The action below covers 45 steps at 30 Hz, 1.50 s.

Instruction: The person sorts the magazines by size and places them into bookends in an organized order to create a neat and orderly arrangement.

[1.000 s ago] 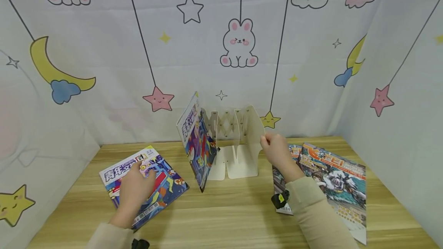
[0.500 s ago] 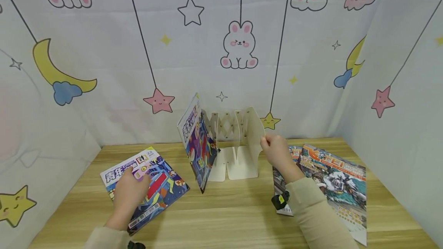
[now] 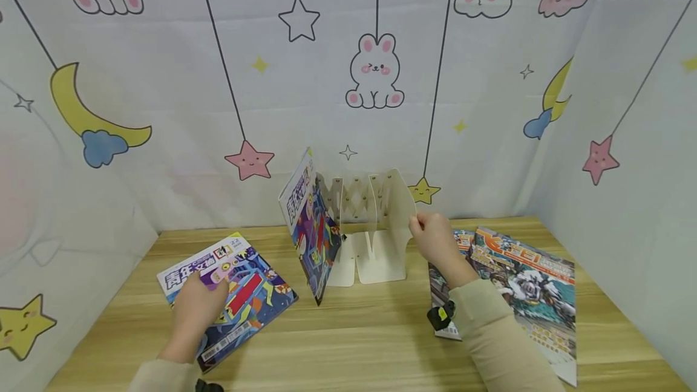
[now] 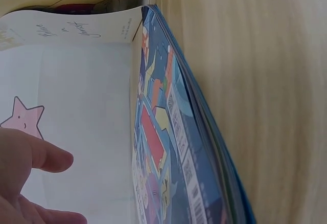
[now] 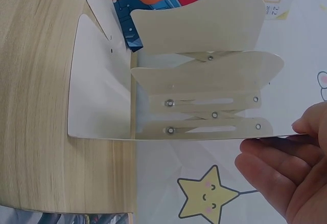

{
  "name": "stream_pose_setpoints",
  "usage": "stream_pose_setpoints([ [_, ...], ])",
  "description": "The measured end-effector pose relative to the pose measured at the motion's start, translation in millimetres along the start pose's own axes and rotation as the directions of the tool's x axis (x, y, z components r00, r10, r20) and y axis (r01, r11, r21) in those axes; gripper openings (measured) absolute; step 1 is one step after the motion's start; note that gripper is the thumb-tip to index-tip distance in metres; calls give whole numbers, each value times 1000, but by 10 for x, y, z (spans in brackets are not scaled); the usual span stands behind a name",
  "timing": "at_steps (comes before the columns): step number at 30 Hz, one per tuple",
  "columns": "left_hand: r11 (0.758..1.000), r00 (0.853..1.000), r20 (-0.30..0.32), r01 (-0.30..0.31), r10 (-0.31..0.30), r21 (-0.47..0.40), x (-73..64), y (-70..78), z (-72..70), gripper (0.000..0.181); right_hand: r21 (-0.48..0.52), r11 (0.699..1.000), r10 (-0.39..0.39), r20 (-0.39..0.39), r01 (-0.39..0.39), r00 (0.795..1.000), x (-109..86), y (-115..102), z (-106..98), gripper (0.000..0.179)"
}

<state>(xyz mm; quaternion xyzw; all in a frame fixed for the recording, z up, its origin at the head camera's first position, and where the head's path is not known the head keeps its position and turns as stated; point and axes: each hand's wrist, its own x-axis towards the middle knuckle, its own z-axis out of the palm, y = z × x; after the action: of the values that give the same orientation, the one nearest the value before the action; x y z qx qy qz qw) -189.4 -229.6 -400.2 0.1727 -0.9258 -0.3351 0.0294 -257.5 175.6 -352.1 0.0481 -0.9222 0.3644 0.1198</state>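
Observation:
My right hand (image 3: 435, 241) pinches the outer edge of the right side panel of a cream metal expandable bookend (image 3: 381, 259), thumb on one face and fingers on the other in the right wrist view. Inside it are upright dividers (image 5: 204, 81) joined by a riveted lattice. A magazine with a colourful cover (image 3: 313, 222) stands upright, slightly tilted, at its left end. Over the left part of a similar magazine (image 3: 256, 295) lying on the table is my left hand (image 3: 198, 307). In the left wrist view its thumb and finger (image 4: 46, 157) are spread, with nothing between them.
Two other magazines (image 3: 536, 295) overlap on the right of the wood-grain table (image 3: 337, 343), partly under the right forearm. A white cloth wall (image 3: 305, 120) printed with stars, moons and rabbits encloses the back and sides.
My left hand has drawn back toward me and to the left over the lying magazine, uncovering more of its cover. The right hand keeps its hold on the bookend panel.

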Motion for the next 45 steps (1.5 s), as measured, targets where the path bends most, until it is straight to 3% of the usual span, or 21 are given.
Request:
stream_pose_setpoints([
  [8,1000,999,37,14,-14,1,80,-128,-6,65,-7,1000,-2,-14,2,1000,11,7,5,40],
  [14,994,995,92,56,-47,-94,101,-171,-17,58,-10,1000,-10,-19,10,1000,19,6,-5,40],
  [27,986,987,135,107,-90,-125,145,-227,-78,69,-11,1000,-21,-27,20,999,9,32,-8,41],
  [34,950,979,127,188,-160,-248,147,-263,-104,68,-6,1000,-14,-20,14,1000,-3,21,-13,41],
  [41,918,978,68,210,-199,-337,206,-338,-138,68,-5,1000,2,-6,-2,1000,-5,0,-17,41],
  [45,882,968,59,246,-243,-403,228,-404,-176,74,3,1000,10,4,-10,1000,-6,-7,-2,41],
])
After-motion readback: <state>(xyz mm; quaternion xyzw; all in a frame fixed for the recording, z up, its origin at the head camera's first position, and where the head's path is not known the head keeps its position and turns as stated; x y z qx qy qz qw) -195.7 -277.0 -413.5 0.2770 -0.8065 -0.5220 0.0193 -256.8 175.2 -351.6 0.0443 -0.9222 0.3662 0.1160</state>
